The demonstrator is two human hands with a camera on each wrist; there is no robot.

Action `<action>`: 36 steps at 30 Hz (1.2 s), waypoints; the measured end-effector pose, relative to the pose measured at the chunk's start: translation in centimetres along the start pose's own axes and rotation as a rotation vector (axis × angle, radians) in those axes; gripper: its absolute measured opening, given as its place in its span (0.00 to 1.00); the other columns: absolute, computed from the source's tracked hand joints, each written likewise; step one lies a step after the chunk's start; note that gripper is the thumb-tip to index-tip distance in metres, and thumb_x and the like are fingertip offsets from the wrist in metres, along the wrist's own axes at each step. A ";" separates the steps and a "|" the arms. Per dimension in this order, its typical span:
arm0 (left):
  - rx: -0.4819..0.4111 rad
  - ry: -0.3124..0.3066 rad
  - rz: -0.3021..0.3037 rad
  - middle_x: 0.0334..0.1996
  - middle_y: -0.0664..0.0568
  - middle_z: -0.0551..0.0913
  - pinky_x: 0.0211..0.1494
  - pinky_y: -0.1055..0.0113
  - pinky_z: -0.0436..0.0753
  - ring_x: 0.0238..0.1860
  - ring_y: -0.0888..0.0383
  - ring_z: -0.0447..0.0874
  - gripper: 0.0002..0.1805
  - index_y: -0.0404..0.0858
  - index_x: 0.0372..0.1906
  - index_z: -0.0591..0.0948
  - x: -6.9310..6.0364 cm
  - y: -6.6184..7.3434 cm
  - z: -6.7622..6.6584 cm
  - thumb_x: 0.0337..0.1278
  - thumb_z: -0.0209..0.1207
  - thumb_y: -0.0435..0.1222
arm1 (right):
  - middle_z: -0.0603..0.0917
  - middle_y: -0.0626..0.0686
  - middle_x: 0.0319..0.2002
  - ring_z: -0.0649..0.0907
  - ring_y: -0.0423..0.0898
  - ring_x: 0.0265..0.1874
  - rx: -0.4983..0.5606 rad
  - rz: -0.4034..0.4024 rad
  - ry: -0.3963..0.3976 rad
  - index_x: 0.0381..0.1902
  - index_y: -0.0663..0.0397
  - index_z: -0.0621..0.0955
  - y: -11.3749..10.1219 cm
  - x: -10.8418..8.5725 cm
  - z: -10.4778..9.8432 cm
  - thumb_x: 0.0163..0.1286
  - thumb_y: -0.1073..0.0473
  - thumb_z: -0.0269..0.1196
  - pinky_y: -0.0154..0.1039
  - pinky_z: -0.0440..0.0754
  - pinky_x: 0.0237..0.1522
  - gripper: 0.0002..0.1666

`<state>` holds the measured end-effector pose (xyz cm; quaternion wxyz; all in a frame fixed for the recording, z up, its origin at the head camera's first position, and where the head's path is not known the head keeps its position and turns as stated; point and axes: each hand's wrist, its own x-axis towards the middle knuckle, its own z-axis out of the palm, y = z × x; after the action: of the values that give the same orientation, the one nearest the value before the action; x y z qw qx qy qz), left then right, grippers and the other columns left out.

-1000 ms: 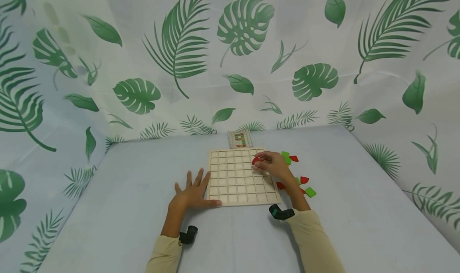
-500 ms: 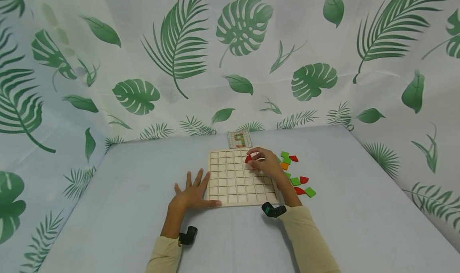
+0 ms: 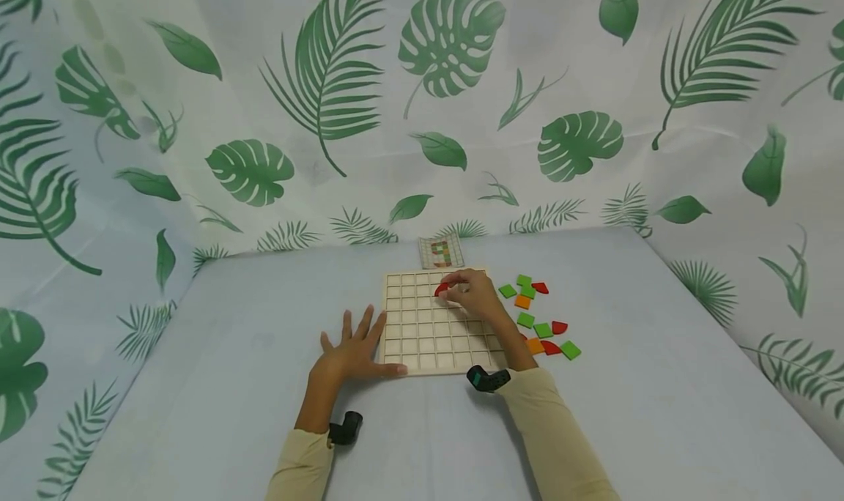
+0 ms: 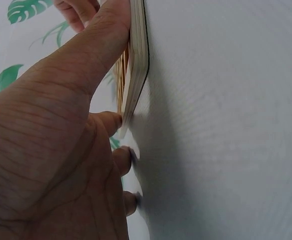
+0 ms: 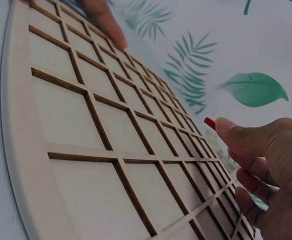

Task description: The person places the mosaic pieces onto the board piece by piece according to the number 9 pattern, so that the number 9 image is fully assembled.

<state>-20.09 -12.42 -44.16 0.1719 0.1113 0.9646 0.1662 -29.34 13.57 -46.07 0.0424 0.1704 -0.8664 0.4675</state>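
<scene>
My right hand (image 3: 471, 294) pinches a red quarter-circle tile (image 3: 440, 289) between thumb and fingers over the upper part of a wooden grid board (image 3: 418, 338). In the right wrist view the red tile (image 5: 210, 123) shows edge-on at the thumb tip, apart from the board's surface (image 5: 65, 112). Spread flat at the board's lower left corner, my left hand (image 3: 352, 354) has its thumb on the front rim and a fingertip at the left edge. The left wrist view shows this thumb (image 4: 93, 47) lying along the board's side (image 4: 138, 55).
Right of the board lie several loose tiles, among them a green square (image 3: 570, 350), an orange square (image 3: 522, 302) and a red quarter-circle (image 3: 559, 327). Behind the board a pattern card (image 3: 441, 253) rests near the leaf-printed backdrop (image 3: 369, 171).
My right hand has carried the red tile leftward across the board's upper rows, uncovering more loose tiles on the right. The left hand keeps its place.
</scene>
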 end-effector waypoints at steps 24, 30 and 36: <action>0.000 -0.005 0.002 0.80 0.46 0.38 0.64 0.21 0.40 0.77 0.33 0.27 0.61 0.48 0.79 0.45 0.3 -0.3 0.1 0.46 0.61 0.70 | 0.80 0.60 0.57 0.72 0.64 0.58 -0.170 0.117 0.167 0.43 0.46 0.89 0.4 1.5 3.4 0.60 0.47 0.71 0.66 0.63 0.60 0.16; 0.004 -0.003 -0.002 0.80 0.46 0.38 0.64 0.21 0.40 0.77 0.34 0.27 0.61 0.48 0.79 0.45 0.3 -0.2 0.0 0.46 0.61 0.69 | 0.79 0.59 0.57 0.71 0.63 0.58 -0.209 0.140 0.166 0.44 0.43 0.88 -0.1 1.5 3.6 0.59 0.46 0.71 0.66 0.61 0.61 0.16; 0.000 -0.005 -0.005 0.80 0.46 0.38 0.64 0.21 0.39 0.77 0.34 0.27 0.61 0.48 0.79 0.45 0.3 -0.1 0.0 0.46 0.61 0.69 | 0.77 0.60 0.58 0.71 0.63 0.58 -0.283 0.145 0.175 0.44 0.41 0.88 -0.3 1.4 3.8 0.57 0.44 0.72 0.64 0.64 0.59 0.18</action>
<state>-20.35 -12.42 -44.32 0.1746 0.1094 0.9644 0.1655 -30.20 9.99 -47.67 0.1073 0.0588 -0.9265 0.3559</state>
